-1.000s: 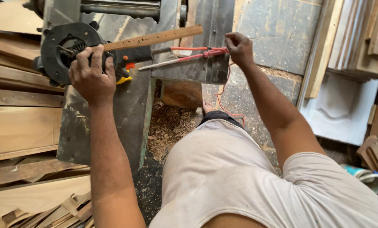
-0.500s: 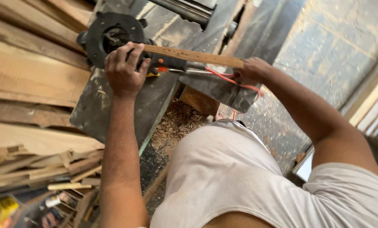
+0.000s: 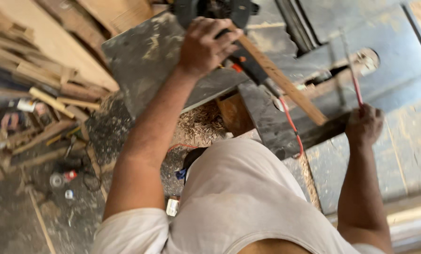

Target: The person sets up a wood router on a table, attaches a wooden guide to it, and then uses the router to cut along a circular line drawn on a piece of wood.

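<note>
My left hand [image 3: 206, 47] clamps the black power tool [image 3: 215, 11] to steady it on the grey tabletop [image 3: 144, 56], while my right hand [image 3: 365, 126] grips the red-handled tool [image 3: 356, 89] beside the wooden strip [image 3: 285, 84].

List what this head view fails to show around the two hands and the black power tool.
- Round black power tool, head view: its top is cut off by the frame's upper edge, and the left hand covers its grip.
- Right hand: its fingers curl away around a thin red-handled tool, whose tip is blurred.
- Long wooden stick: its near end sinks behind the grey metal table's edge.
</note>
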A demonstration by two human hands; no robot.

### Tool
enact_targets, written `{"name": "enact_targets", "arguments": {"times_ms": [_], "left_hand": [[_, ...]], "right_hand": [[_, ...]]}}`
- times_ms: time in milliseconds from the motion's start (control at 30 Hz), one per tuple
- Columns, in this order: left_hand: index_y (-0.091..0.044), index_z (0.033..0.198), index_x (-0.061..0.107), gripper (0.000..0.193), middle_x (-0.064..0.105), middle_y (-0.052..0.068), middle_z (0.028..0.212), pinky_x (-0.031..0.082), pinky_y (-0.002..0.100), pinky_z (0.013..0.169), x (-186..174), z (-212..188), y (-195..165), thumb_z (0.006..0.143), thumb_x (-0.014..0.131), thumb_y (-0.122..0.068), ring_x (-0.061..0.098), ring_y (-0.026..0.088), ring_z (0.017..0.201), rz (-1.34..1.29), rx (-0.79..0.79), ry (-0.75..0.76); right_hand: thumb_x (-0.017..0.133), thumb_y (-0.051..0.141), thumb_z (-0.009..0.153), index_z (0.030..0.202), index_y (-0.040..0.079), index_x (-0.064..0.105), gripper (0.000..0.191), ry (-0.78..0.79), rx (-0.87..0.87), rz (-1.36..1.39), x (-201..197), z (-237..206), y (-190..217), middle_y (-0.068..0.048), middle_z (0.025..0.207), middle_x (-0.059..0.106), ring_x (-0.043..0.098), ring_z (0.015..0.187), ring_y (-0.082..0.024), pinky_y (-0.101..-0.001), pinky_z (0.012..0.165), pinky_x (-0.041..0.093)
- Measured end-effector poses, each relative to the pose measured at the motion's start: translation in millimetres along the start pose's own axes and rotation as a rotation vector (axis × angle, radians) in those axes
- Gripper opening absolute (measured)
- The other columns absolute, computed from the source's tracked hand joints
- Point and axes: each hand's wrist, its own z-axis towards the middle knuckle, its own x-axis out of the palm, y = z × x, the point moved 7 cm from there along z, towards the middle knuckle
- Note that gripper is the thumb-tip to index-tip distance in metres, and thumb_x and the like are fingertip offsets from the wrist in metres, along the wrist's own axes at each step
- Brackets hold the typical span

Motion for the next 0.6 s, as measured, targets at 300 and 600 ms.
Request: {"name": "enact_targets", "arguments": {"times_ms": [300, 600], "left_hand": [[-0.015, 0.112, 0.072, 0.028, 0.066, 0.007, 0.108, 0.056, 0.039, 0.076, 41, -6, -18, 0.092, 0.082, -0.031, 0.064, 0.018, 0.086, 0.101, -0.237, -0.203], [-0.007, 0.121, 0.065, 0.035, 0.061, 0.013, 0.116, 0.058, 0.047, 0.085, 50, 6, -42, 0.089, 0.078, -0.014, 0.064, 0.026, 0.091, 0.239, -0.419, -0.119]], "right_hand": [[0.059, 0.019, 0.099, 0.127, 0.005, 0.073, 0.034, 0.07, 0.13, -0.128, 23, 22, 9, -0.022, 0.131, 0.061, 0.057, 0.118, -0.041, -0.0565, 0.094, 0.048], [0.061, 0.011, 0.095, 0.146, 0.0, 0.051, 0.054, -0.261, -0.13, 0.076, -21, 31, 12, -0.022, 0.148, 0.046, 0.053, 0.143, -0.039, -0.0519, 0.12, 0.049]]}}
